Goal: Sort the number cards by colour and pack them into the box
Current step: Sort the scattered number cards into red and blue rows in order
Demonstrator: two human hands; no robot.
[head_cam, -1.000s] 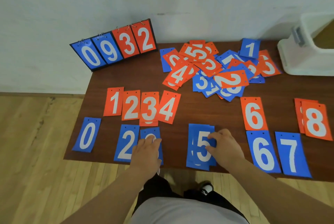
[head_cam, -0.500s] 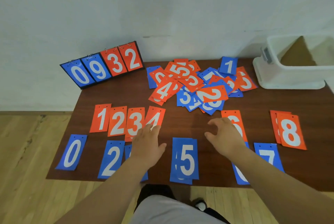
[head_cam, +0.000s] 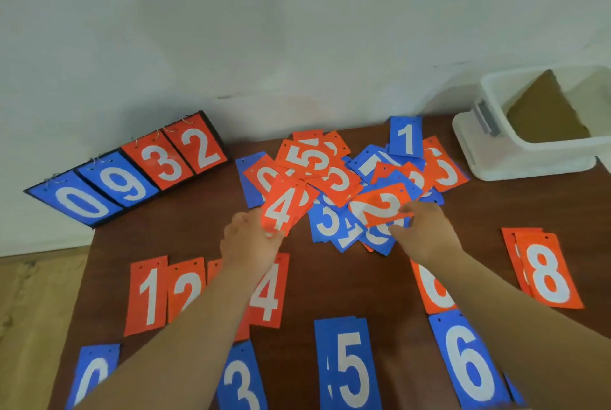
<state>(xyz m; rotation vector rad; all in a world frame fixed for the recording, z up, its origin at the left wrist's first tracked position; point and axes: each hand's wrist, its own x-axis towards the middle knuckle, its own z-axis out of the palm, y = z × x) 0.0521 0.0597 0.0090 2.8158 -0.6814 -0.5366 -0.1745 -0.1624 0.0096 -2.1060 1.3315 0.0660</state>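
Where the left hand (head_cam: 251, 241) meets the near side of the heap, its fingers are tucked under the lower end of an orange 4 card (head_cam: 281, 208) and hold it tilted up off the desk (head_cam: 330, 280). The fingertips are hidden behind the card. The right hand (head_cam: 426, 231) pinches an orange 2 card (head_cam: 380, 208) by its right end, thumb on top and fingers (head_cam: 396, 229) below, and the card lies crosswise on the heap.

The heap of mixed cards (head_cam: 337, 175), orange and blue overlapping at all angles, sits at the middle of the desk's far edge. A blue 1 card (head_cam: 406, 137) lies at its far side.

Nearer the person, a row of orange cards (head_cam: 148, 294) crosses the middle of the desk. It shows 1, 2, one card hidden by the left forearm, 4, then a 6 partly under the right forearm. An orange 8 stack (head_cam: 549, 274) lies toward the right edge.

Along the near edge lies a row of blue cards (head_cam: 347, 366): 0, 3, 5 and 6.

The white box (head_cam: 529, 158) stands open at the far right corner, with a brown sheet (head_cam: 545, 115) leaning inside. A flip scoreboard (head_cam: 125, 175) reading 0 9 3 2 stands at the far left corner.
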